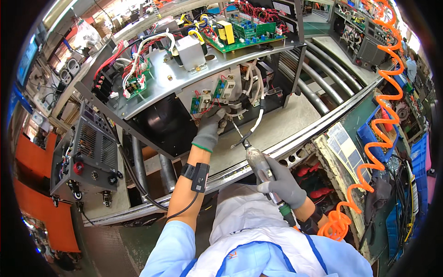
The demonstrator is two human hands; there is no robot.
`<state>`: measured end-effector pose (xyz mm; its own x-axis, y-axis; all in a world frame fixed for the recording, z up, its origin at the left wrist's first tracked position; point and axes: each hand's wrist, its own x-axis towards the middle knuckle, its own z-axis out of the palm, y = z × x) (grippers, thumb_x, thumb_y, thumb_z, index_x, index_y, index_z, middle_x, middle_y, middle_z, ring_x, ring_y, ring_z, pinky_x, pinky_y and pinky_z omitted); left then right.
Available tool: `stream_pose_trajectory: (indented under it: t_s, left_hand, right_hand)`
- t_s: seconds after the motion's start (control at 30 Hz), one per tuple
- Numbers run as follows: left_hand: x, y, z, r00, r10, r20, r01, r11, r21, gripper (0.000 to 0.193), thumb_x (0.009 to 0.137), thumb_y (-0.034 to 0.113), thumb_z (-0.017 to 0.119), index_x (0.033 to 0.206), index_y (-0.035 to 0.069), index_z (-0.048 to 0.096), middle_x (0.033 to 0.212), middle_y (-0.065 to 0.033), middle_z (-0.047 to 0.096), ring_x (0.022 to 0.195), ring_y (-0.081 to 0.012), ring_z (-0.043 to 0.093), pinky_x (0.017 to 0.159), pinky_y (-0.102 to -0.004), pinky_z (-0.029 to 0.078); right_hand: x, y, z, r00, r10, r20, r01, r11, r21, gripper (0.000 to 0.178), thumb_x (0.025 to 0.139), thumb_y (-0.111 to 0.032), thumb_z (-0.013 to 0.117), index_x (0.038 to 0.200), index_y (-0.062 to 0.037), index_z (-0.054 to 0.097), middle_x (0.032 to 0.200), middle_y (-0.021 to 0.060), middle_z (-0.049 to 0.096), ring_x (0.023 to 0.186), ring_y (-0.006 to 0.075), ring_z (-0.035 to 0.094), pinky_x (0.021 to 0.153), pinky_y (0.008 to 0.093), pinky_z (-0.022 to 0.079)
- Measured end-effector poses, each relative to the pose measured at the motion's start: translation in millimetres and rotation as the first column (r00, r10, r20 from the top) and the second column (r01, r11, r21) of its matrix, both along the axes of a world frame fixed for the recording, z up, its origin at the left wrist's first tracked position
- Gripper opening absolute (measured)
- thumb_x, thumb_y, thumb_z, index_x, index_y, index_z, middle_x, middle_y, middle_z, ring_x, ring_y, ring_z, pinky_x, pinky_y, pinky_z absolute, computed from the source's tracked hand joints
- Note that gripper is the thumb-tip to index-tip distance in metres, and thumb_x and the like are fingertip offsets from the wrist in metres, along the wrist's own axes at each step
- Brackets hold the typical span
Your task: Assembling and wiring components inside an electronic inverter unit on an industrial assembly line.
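Note:
My right hand (285, 182), in a grey glove, is wrapped round a pneumatic screwdriver (259, 162). Its long thin bit points up and away, into the open side of a metal equipment chassis (157, 127). Close to the bit's tip, my gloved left hand (211, 128) reaches inside with its fingers curled together; whatever they pinch is hidden. Just beyond those fingers, small green circuit boards (199, 102) are fixed to a metal plate. A thick white cable (259, 117) with a black end hangs out of the chassis beside the bit.
The chassis top carries a large green circuit board (244, 39), a transformer block (190, 51) and bundled wires. Conveyor rollers (318, 76) run behind to the right. Another unit (87, 154) stands at left. An orange coiled air hose (369, 152) hangs at right, near blue bins (376, 134).

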<state>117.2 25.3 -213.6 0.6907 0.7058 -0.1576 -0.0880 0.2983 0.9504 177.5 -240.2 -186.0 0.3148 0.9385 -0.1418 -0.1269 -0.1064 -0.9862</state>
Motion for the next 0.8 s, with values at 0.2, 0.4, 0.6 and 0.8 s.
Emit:
stream_pose_trajectory:
  t_s: [0.2,0.4,0.6,0.8]
  left_hand:
    - [-1.5,0.7,-1.9,0.996,-0.031,0.081,0.035,0.998,-0.052,0.013,0.088,0.014,0.054,0.093,0.003,0.061,0.067,-0.0001,0.051,0.049,-0.0058,0.041,0.038,-0.0195,0.026]
    - [-6.1,5.4,-10.8,0.976,0.028,0.214,0.019,0.977,-0.214,0.013,0.089,0.013,0.053,0.093,0.002,0.059,0.070,-0.0030,0.052,0.048,-0.0089,0.043,0.033,-0.0214,0.027]
    - [-9.7,-3.6,-14.4,0.956,0.032,0.292,0.055,0.957,-0.286,0.011,0.089,0.016,0.052,0.091,0.005,0.055,0.070,-0.0032,0.050,0.048,-0.0098,0.041,0.034,-0.0210,0.025]
    - [-21.4,-40.8,-57.3,0.978,-0.022,-0.206,0.062,0.981,0.186,0.023,0.083,0.016,0.057,0.102,0.003,0.054,0.075,-0.0031,0.051,0.054,-0.0080,0.045,0.041,-0.0208,0.035]
  right_hand:
    - [-2.8,4.7,6.2,0.998,-0.014,-0.062,0.016,1.000,0.019,0.084,0.060,-0.017,0.068,0.133,0.0044,0.033,0.110,0.0115,0.052,0.098,0.0170,0.049,0.088,0.0262,0.038]
    - [-7.0,17.8,0.2,1.000,-0.031,0.006,0.030,0.996,0.088,0.084,0.060,-0.016,0.068,0.134,0.0034,0.032,0.112,0.0120,0.051,0.100,0.0174,0.049,0.089,0.0273,0.038]
    - [-4.5,17.9,-1.5,0.998,-0.024,0.060,0.021,0.999,0.048,0.086,0.060,-0.016,0.069,0.134,0.0040,0.031,0.115,0.0144,0.051,0.105,0.0198,0.049,0.092,0.0293,0.037]
    - [-3.3,19.0,1.4,0.994,-0.011,0.106,0.006,0.999,0.047,0.088,0.060,-0.018,0.069,0.135,0.0044,0.029,0.117,0.0147,0.050,0.107,0.0199,0.048,0.093,0.0296,0.037]
